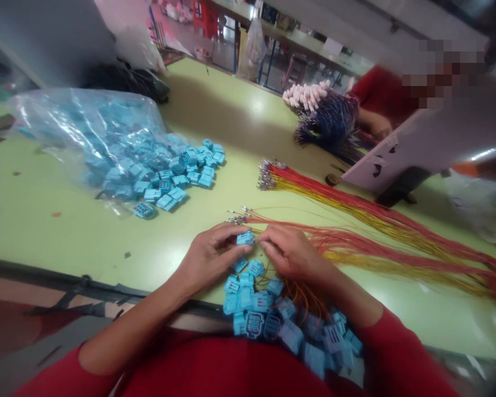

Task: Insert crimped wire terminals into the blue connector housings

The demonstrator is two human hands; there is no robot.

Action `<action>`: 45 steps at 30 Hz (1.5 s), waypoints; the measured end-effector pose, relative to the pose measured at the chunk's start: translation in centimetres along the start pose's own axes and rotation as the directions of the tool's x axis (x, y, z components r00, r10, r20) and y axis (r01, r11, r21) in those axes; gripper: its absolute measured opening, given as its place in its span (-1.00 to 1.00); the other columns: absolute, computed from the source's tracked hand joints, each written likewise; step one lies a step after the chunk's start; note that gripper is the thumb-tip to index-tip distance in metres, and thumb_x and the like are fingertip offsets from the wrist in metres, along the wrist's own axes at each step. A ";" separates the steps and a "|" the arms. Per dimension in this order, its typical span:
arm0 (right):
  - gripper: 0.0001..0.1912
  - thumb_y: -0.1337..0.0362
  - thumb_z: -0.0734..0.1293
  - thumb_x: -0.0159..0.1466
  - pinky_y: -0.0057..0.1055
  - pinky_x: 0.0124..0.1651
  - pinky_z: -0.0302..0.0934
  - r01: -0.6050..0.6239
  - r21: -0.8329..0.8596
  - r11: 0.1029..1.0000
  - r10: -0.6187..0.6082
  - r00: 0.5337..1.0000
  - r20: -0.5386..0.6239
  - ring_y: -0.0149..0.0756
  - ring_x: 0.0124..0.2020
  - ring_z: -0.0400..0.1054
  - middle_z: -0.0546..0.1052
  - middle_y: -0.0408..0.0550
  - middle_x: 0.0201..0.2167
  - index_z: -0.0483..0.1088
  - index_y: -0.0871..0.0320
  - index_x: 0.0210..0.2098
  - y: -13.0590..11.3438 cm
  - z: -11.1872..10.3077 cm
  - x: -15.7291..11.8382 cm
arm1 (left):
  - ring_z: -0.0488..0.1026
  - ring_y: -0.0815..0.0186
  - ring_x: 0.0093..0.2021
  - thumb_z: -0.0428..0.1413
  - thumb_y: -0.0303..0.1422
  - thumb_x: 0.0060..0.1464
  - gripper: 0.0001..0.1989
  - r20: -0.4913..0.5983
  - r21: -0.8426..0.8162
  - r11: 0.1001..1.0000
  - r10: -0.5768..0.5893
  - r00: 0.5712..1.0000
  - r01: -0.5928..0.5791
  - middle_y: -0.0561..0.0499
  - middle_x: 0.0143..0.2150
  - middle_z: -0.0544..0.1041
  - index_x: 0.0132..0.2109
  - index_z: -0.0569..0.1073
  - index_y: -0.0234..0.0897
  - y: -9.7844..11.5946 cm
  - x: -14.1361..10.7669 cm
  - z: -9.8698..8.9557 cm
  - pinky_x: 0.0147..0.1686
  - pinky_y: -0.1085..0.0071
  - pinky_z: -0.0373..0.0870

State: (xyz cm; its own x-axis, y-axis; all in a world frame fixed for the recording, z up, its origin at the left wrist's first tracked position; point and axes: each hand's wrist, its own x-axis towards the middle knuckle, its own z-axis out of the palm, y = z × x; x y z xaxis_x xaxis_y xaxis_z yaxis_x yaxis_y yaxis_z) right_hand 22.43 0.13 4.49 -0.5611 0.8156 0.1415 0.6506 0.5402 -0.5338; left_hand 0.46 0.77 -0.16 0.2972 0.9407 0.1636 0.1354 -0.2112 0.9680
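The big thing here is the green counter (45, 231) I'm working at, with a clear plastic bag (53, 118) of blue connectors spilling out across it to my left and a loose pile of blue connectors (182, 176) trailing from its mouth. Off to the right there's a long bundle of red and yellow wires (397, 231) lying flat, with crimped metal ends bunched at the tips. Across the counter, a co-worker in a red sleeve (380, 94) sits behind a dark wire bundle (324, 118).

Right in front of me is a smaller heap of blue connectors (256, 314) running over the counter edge toward my red top (215, 369). Both forearms angle in from the edge, with my left hand (210, 259) and right hand (291, 251) meeting just above that heap. One blue connector (245, 238) sits pinched between them, my fingers (231, 234) closed on it from both sides, and a few bare wire tips (237, 219) stick out just beside it.
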 end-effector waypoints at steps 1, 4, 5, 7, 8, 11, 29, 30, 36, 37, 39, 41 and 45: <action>-0.83 0.31 0.19 0.42 -0.29 -0.22 0.22 0.005 -0.009 1.000 -0.005 1.000 -0.007 -0.27 -0.31 0.36 0.53 -0.02 -0.33 0.40 0.10 -0.24 0.0 0.1 0.0 | 0.56 0.28 -0.29 0.31 -0.30 0.10 -0.72 0.002 0.001 1.000 0.003 1.000 -0.003 -0.08 -0.16 0.64 -0.03 0.66 -0.19 -0.1 0.0 0.1 -0.35 0.36 0.54; -0.81 0.31 0.18 0.40 -0.30 -0.28 0.19 0.020 -0.043 0.999 -0.021 1.000 -0.022 -0.29 -0.38 0.33 0.51 -0.03 -0.38 0.40 0.12 -0.29 -0.2 0.6 0.0 | 0.60 0.21 -0.14 0.31 -0.30 0.11 -0.72 0.014 0.016 1.000 0.025 1.000 -0.025 -0.10 -0.09 0.65 -0.02 0.65 -0.18 -0.5 0.0 0.3 -0.17 0.28 0.56; -0.81 0.31 0.19 0.40 -0.30 -0.28 0.18 0.020 -0.047 0.999 -0.021 0.999 -0.024 -0.29 -0.38 0.33 0.52 -0.03 -0.37 0.41 0.12 -0.29 -0.2 0.7 0.0 | 0.60 0.19 -0.11 0.31 -0.30 0.12 -0.73 0.021 0.024 0.999 0.035 0.999 -0.035 -0.10 -0.08 0.65 -0.01 0.64 -0.18 -0.6 0.0 0.3 -0.12 0.25 0.56; -0.80 0.29 0.20 0.41 -0.31 -0.26 0.19 0.023 -0.027 0.999 -0.024 0.999 -0.025 -0.29 -0.36 0.35 0.54 -0.03 -0.35 0.43 0.12 -0.27 -0.1 0.5 -0.2 | 0.60 0.19 -0.11 0.29 -0.30 0.15 -0.73 0.029 0.049 0.997 0.065 0.998 -0.066 -0.11 -0.07 0.64 0.00 0.62 -0.19 -0.4 0.0 0.3 -0.13 0.26 0.55; -0.80 0.28 0.21 0.42 -0.31 -0.24 0.20 0.025 0.000 1.000 -0.025 0.999 -0.026 -0.30 -0.34 0.36 0.55 -0.04 -0.34 0.45 0.11 -0.27 0.1 0.1 -0.3 | 0.59 0.20 -0.12 0.29 -0.31 0.16 -0.74 0.032 0.071 0.993 0.089 0.996 -0.091 -0.11 -0.08 0.64 0.01 0.61 -0.20 -0.1 -0.1 0.2 -0.16 0.27 0.54; -0.78 0.22 0.26 0.44 -0.36 -0.21 0.21 -0.034 0.109 0.993 0.043 0.996 -0.079 -0.33 -0.33 0.38 0.55 -0.08 -0.36 0.46 0.13 -0.30 1.1 -1.7 -0.6 | 0.56 0.23 -0.20 0.27 -0.31 0.21 -0.76 0.100 0.120 0.972 0.189 0.977 -0.201 -0.09 -0.13 0.61 0.01 0.57 -0.23 1.7 -0.8 0.7 -0.21 0.30 0.52; -0.91 0.42 0.36 0.29 -0.40 -0.19 0.12 -0.167 0.004 0.986 0.167 0.986 -0.023 -0.31 -0.30 0.32 0.46 -0.11 -0.33 0.49 0.13 -0.32 6.5 1.3 4.1 | 0.55 0.04 0.13 0.22 -0.19 0.23 -0.57 0.664 -0.347 0.901 0.433 0.610 -0.262 -0.21 0.13 0.58 0.20 0.48 -0.21 6.3 -3.0 6.2 0.13 0.22 0.47; -0.93 0.39 0.38 0.30 -0.41 -0.20 0.12 -0.169 0.037 0.985 0.171 0.984 -0.048 -0.33 -0.32 0.31 0.45 -0.12 -0.35 0.50 0.14 -0.32 6.9 1.5 4.3 | 0.55 0.04 0.11 0.24 -0.21 0.22 -0.56 0.613 -0.339 0.900 0.431 0.662 -0.273 -0.22 0.13 0.58 0.20 0.48 -0.22 6.3 -2.8 5.5 0.13 0.22 0.47; -0.91 0.35 0.39 0.33 -0.39 -0.18 0.12 -0.146 -0.021 0.989 0.142 0.981 -0.130 -0.29 -0.30 0.30 0.44 -0.12 -0.37 0.50 0.15 -0.34 8.1 2.1 5.1 | 0.56 0.11 0.05 0.21 -0.35 0.25 -0.67 0.485 -0.243 0.910 0.413 0.771 -0.335 -0.19 0.05 0.60 0.14 0.50 -0.23 5.4 -2.3 3.2 0.08 0.23 0.49; -0.89 0.34 0.37 0.35 -0.38 -0.16 0.12 -0.141 -0.075 0.987 0.129 0.981 -0.146 -0.27 -0.28 0.31 0.45 -0.10 -0.36 0.49 0.15 -0.33 8.0 2.1 5.0 | 0.56 0.13 0.03 0.19 -0.37 0.26 -0.69 0.467 -0.220 0.913 0.408 0.784 -0.344 -0.19 0.04 0.60 0.13 0.50 -0.23 5.0 -2.3 3.0 0.07 0.23 0.50; -0.86 0.33 0.33 0.40 -0.35 -0.13 0.12 -0.138 -0.190 0.972 0.107 0.981 -0.164 -0.23 -0.24 0.31 0.47 -0.05 -0.32 0.50 0.16 -0.29 7.8 2.1 5.0 | 0.57 0.17 -0.02 0.15 -0.38 0.29 -0.74 0.411 -0.141 0.923 0.383 0.827 -0.358 -0.16 -0.01 0.61 0.10 0.51 -0.23 4.2 -2.3 2.6 0.02 0.23 0.51; -0.85 0.31 0.30 0.43 -0.33 -0.13 0.12 -0.127 -0.285 0.950 0.091 0.986 -0.136 -0.20 -0.21 0.31 0.49 -0.01 -0.28 0.51 0.16 -0.24 7.7 1.9 4.8 | 0.56 0.19 -0.06 0.11 -0.38 0.32 -0.79 0.326 0.010 0.929 0.346 0.880 -0.370 -0.14 -0.07 0.62 0.05 0.53 -0.23 3.1 -2.1 1.6 -0.03 0.24 0.53; -0.80 0.29 0.25 0.46 -0.31 -0.15 0.09 -0.116 -0.453 0.884 0.105 0.993 -0.050 -0.18 -0.22 0.31 0.51 0.04 -0.25 0.52 0.18 -0.19 7.2 1.4 4.7 | 0.55 0.13 -0.06 0.05 -0.39 0.32 -0.78 0.064 0.497 0.791 0.376 0.924 -0.356 -0.17 -0.06 0.60 0.00 0.55 -0.29 0.5 -0.6 -2.9 -0.06 0.17 0.53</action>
State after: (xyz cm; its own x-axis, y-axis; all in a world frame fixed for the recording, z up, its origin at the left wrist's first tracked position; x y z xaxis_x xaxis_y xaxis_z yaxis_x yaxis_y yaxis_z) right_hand 23.73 7.52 0.16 -0.4635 0.8770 0.1266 0.8721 0.4768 -0.1104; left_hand -2.43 0.84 0.80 0.3865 0.7732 0.5028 0.4713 -0.6342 0.6129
